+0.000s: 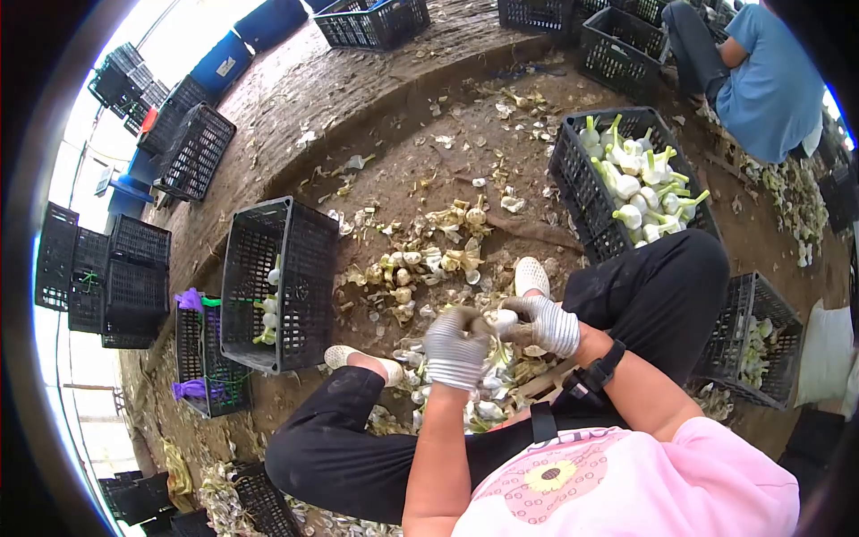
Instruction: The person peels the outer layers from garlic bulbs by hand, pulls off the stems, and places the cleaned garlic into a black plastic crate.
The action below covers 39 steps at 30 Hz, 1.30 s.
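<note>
Between my gloved hands is a white garlic bulb (503,318). My right hand (544,324), in a grey-and-white striped glove, is closed around the bulb's right side. My left hand (458,345), in a matching glove with soiled fingers, has its fingers curled against the left side; its fingertips are partly hidden. Below the hands, between my legs, lies a heap of garlic bulbs and leafy scraps (492,385). Just beyond them, more untrimmed garlic bulbs (403,268) are scattered on the dirt floor.
A black crate of trimmed garlic (573,201) stands at front right. Another crate (284,313), on the left, holds a few bulbs. A third crate (756,358) sits at my right. A person in a blue shirt (774,80) sits at upper right. Stacked crates (103,268) line the left.
</note>
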Tool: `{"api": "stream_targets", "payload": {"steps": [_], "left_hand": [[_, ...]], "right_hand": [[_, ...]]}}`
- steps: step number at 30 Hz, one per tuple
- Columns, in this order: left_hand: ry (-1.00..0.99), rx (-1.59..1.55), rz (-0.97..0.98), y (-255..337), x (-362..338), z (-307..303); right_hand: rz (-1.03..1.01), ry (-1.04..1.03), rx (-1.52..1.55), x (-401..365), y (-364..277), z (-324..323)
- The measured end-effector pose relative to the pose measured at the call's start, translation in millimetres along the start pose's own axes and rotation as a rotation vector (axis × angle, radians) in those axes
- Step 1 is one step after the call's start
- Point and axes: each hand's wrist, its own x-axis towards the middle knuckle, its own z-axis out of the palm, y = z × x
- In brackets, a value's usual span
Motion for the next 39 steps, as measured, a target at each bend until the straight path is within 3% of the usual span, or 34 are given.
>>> {"api": "stream_targets", "payload": {"steps": [2,4,6,7,10,14,15,18,20,21,25,27,30,31,34,36,39], "left_hand": [[0.021,-0.505,-0.388,-17,1,4],[0.059,-0.668,-0.482,-40,1,2],[0.121,-0.746,-0.49,-54,-4,0],[0.07,-0.767,-0.467,-51,-4,-5],[0.06,-0.779,-0.337,-29,-7,-10],[-0.181,-0.487,-0.093,-6,-7,-9],[-0.279,-0.552,-0.186,-4,-9,-5],[-0.095,-0.574,-0.265,-2,-12,12],[0.047,-0.694,-0.377,-7,-10,19],[0.101,-0.773,-0.396,-7,-9,20],[0.077,-0.311,-0.258,7,-6,18],[0.067,-0.16,-0.155,14,-7,21],[-0.029,-0.305,-0.108,4,-9,27],[-0.055,-0.371,-0.192,4,-11,30],[0.007,-0.001,0.067,17,-6,26],[0.042,0.083,0.125,19,-7,30],[0.053,0.176,0.215,29,-7,29]], "right_hand": [[-0.151,-0.048,0.123,-2,-10,6],[-0.179,-0.017,0.04,1,2,1],[-0.111,0.03,0.022,-1,0,-4],[0.01,0.05,0.17,-8,-18,0],[-0.049,0.002,0.173,0,3,-6],[-0.075,-0.089,0.499,5,17,-1],[-0.089,-0.101,0.541,4,13,1],[-0.048,-0.164,0.771,13,24,-1],[-0.22,0.099,0.528,11,14,9],[-0.198,0.165,0.413,11,12,6],[-0.248,0.25,0.201,0,-2,10],[-0.174,0.303,0.319,1,1,4],[-0.17,0.334,0.547,6,12,-5],[-0.181,0.322,0.595,6,15,-10],[-0.184,0.257,0.638,1,4,-15],[-0.23,0.281,0.49,5,13,-17],[-0.127,0.313,0.676,8,27,-18]]}}
